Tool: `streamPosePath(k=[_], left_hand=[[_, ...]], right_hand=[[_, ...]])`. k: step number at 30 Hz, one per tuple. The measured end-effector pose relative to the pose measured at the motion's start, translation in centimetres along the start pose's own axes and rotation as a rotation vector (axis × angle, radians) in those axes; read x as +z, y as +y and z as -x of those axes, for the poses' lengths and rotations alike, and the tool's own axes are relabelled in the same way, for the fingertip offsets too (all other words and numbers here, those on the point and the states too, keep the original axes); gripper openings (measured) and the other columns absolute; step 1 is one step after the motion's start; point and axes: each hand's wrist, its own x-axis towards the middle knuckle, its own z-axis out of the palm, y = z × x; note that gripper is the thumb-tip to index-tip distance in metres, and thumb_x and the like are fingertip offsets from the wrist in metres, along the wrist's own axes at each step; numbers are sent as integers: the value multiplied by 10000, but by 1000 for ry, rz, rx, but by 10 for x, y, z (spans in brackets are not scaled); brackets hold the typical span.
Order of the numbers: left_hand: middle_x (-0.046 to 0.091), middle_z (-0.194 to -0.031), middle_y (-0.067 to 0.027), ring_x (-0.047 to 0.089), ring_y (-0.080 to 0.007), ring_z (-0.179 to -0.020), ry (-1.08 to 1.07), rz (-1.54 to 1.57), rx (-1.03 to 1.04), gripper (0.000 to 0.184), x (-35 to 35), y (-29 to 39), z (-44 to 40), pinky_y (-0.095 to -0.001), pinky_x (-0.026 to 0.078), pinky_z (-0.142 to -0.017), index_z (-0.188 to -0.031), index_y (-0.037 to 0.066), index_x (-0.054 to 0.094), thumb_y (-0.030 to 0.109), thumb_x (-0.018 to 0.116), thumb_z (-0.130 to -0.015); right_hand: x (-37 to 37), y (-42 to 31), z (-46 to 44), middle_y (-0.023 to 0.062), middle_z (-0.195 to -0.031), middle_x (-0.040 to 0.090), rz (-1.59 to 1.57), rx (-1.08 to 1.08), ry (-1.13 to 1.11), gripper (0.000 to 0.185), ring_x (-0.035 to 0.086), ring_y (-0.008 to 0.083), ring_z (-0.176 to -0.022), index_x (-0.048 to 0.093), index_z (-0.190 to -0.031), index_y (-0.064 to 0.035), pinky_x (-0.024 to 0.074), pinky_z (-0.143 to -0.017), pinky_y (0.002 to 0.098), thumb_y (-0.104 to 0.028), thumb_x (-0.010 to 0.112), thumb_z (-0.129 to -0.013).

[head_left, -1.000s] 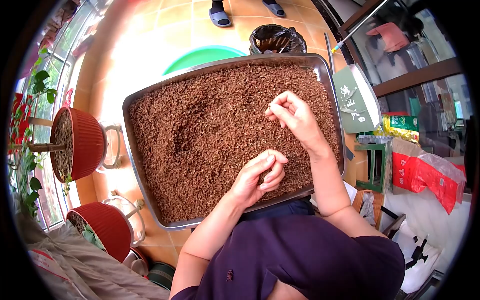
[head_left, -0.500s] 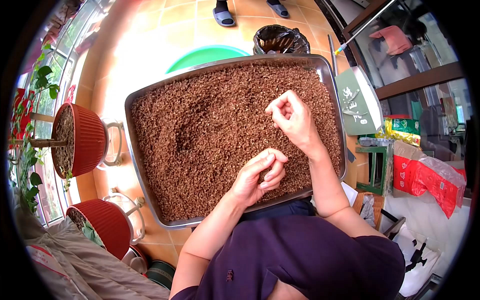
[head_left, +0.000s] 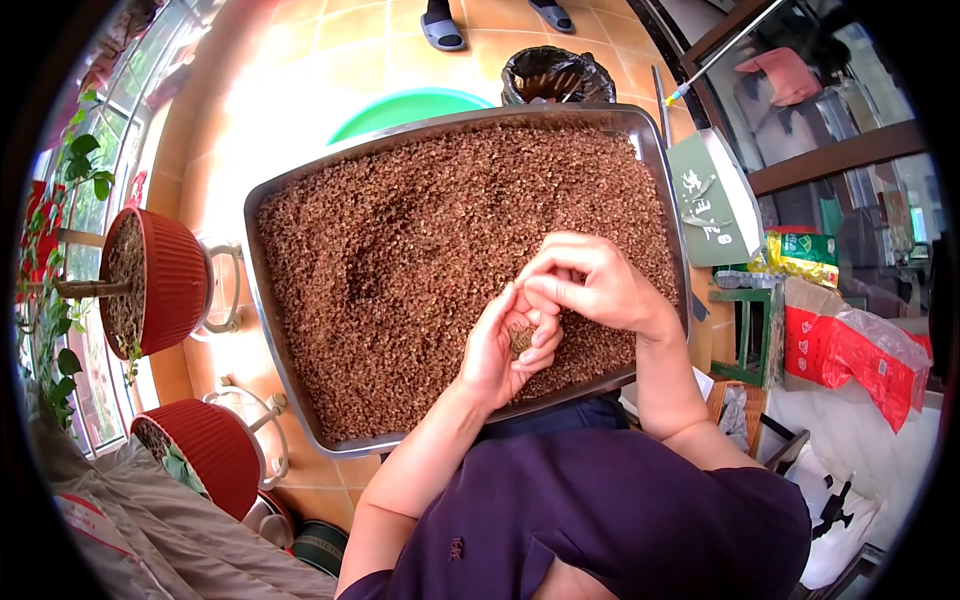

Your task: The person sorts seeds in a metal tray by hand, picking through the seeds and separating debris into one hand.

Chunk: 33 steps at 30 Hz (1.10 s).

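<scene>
A large metal tray [head_left: 284,352] holds a thick layer of small reddish-brown dried bits [head_left: 430,250], which look like Sichuan peppercorns. My left hand [head_left: 503,350] is cupped above the tray's near side, its fingers curled around a small heap of greenish-brown bits [head_left: 521,343]. Right against its fingertips is my right hand [head_left: 597,285], with thumb and fingers pinched together. Whatever may be in that pinch is too small or hidden to make out.
Beyond the tray are a green basin [head_left: 415,108] and a bin lined with a black bag [head_left: 557,75]. Another person's slippered feet [head_left: 443,32] stand farther off. Red flowerpots [head_left: 172,285] line the left; a green box [head_left: 708,200] and red packaging [head_left: 850,345] are right.
My right hand has come down and toward me, from over the tray to my left hand. My left fingers have loosened, and the bits in the palm now show.
</scene>
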Motion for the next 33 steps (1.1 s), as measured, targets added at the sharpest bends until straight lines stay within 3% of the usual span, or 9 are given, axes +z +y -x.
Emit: streamPosePath(k=[1, 5, 10, 16, 19, 23, 26, 27, 33], left_hand=[[474, -747, -28, 379, -85, -540, -40, 27, 2, 421, -1, 1, 0, -205, 303, -452, -1053, 40, 587, 373, 342, -1134], [464, -740, -22, 376, -77, -538, -55, 51, -3, 293, -4, -1, 0, -203, 304, -449, -1020, 54, 593, 283, 440, -1117], [462, -736, -16, 367, -70, -529, -62, 49, 20, 304, -2, 0, -1, -199, 300, -447, -1003, 54, 597, 285, 436, -1118], [454, -733, -12, 365, -67, -527, -69, 64, 23, 315, -4, 0, -1, -195, 298, -446, -1010, 53, 598, 296, 429, -1121], [458, -735, -14, 363, -67, -528, -51, 80, 31, 367, -4, 0, -1, -191, 298, -447, -1015, 52, 599, 337, 399, -1130], [469, -735, -18, 367, -64, -532, 58, -22, 56, 481, 4, 2, -1, -193, 294, -451, -983, 43, 578, 430, 339, -1139], [496, -757, -13, 384, -72, -549, -29, -128, 69, 460, -6, -4, -3, -208, 293, -466, -1039, 52, 557, 436, 327, -1145], [505, -770, -15, 395, -72, -558, 84, -245, 114, 433, 9, -3, -1, -212, 309, -486, -1034, 69, 529, 437, 331, -1146], [521, -792, -15, 404, -71, -558, 147, -374, 267, 308, 2, -10, -2, -217, 327, -502, -1052, 90, 506, 371, 417, -1138]], right_hand=[[-1, 3, -3, 10, -849, 625, 39, -2, 56, 75, 565, 74, -719, 736, -999, -30, 448, -630, 255, -76, 722, -940], [-1, 11, -10, -11, -854, 604, 55, 153, 155, 53, 541, 50, -704, 682, -966, -17, 440, -615, 236, -67, 697, -955], [6, 35, -14, -25, -890, 585, -302, 202, 199, 79, 556, 34, -723, 592, -1012, -37, 466, -608, 198, -53, 662, -981], [1, 34, -11, -17, -900, 560, -428, 220, 257, 67, 562, 37, -720, 572, -1036, -50, 474, -579, 196, -40, 629, -1002], [0, 35, -8, -8, -921, 569, -388, 228, 252, 77, 562, 39, -728, 588, -1044, -44, 479, -597, 195, -33, 645, -993], [-3, 13, 2, 21, -969, 596, -286, 76, 59, 72, 596, 70, -806, 650, -981, -5, 494, -657, 223, -6, 709, -941], [-1, 4, 3, 65, -930, 642, -3, -88, -31, 83, 622, 139, -799, 719, -940, 4, 502, -688, 295, -5, 754, -866], [0, -2, 4, 70, -916, 655, 47, -13, -31, 104, 631, 167, -795, 743, -947, -5, 504, -695, 302, -30, 771, -851], [3, 2, 6, 85, -917, 681, 98, -85, 28, 98, 676, 212, -831, 756, -952, -3, 535, -722, 333, -44, 772, -864]])
